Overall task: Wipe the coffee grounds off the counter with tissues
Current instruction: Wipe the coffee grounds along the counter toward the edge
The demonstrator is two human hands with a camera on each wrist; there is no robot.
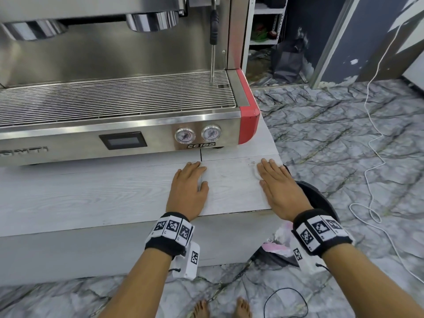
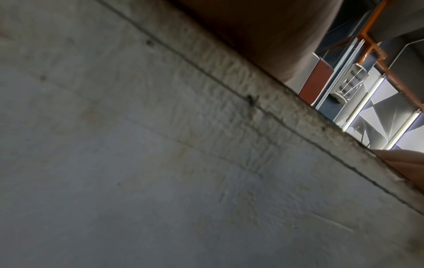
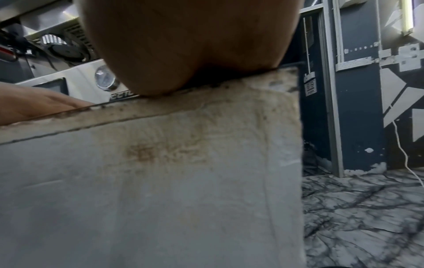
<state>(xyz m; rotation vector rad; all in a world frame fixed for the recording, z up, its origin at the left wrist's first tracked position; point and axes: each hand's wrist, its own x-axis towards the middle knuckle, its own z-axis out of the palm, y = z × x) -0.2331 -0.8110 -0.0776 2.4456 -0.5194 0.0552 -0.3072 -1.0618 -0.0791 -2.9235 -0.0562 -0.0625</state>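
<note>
I see a steel espresso machine [image 1: 119, 92] with twin gauges [image 1: 197, 134] (red corner trim), a white cable [image 1: 376, 125] trailing over the marbled floor [image 1: 332, 138].

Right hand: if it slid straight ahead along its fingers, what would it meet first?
Likely the dark specks just past the right hand, which presses a tissue flat; beyond them, bare counter beside the espresso machine.

Black wristbands [image 1: 168, 235] ringed with white black-patterned marker squares are worn on both wrists; white camera boxes [image 1: 189, 260] are hung beneath; feet [image 1: 201, 308] are bare
</note>
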